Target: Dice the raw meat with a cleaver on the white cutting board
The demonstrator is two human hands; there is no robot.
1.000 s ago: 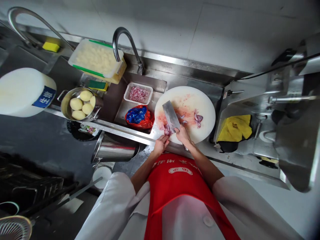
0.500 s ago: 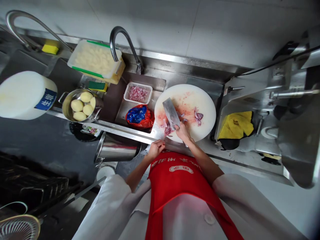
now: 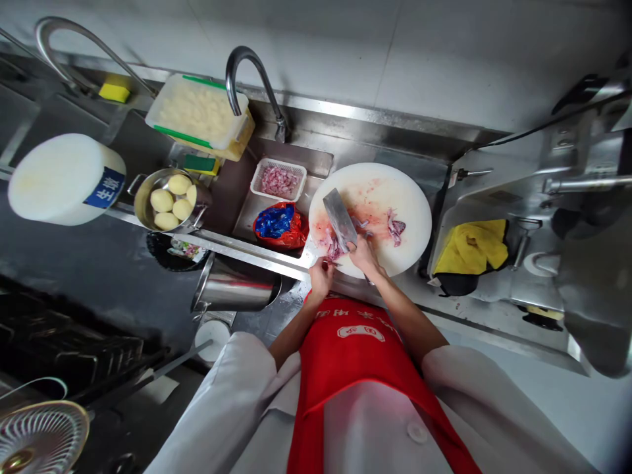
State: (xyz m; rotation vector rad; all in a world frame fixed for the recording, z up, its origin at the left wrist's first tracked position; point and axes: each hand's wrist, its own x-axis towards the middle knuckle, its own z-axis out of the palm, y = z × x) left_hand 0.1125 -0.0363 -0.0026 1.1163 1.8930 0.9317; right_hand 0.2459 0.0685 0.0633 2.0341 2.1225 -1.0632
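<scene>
My right hand (image 3: 365, 257) is wrapped round the handle of a cleaver (image 3: 340, 216), whose broad blade lies over the round white cutting board (image 3: 368, 181). At the board's near left edge, my left hand (image 3: 321, 276) is closed with its fingertips pinched on a strip of reddish meat (image 3: 332, 263). More raw meat strips (image 3: 336, 247) lie beside the blade, partly covered by it. Another small heap of dark pink meat (image 3: 395, 227) sits on the right side of the board. Red smears mark the board's middle.
Left of the board are a white basket of diced meat (image 3: 279, 182) and a red and blue plastic bag (image 3: 280, 224). Farther left stand a pot (image 3: 143, 204) of peeled potatoes and a lidded tub (image 3: 195, 115). A yellow cloth (image 3: 471, 245) lies to the right.
My left hand has moved up and right to the board's edge and now pinches meat there. The cleaver has stayed nearly in place in my right hand. The view has shifted slightly.
</scene>
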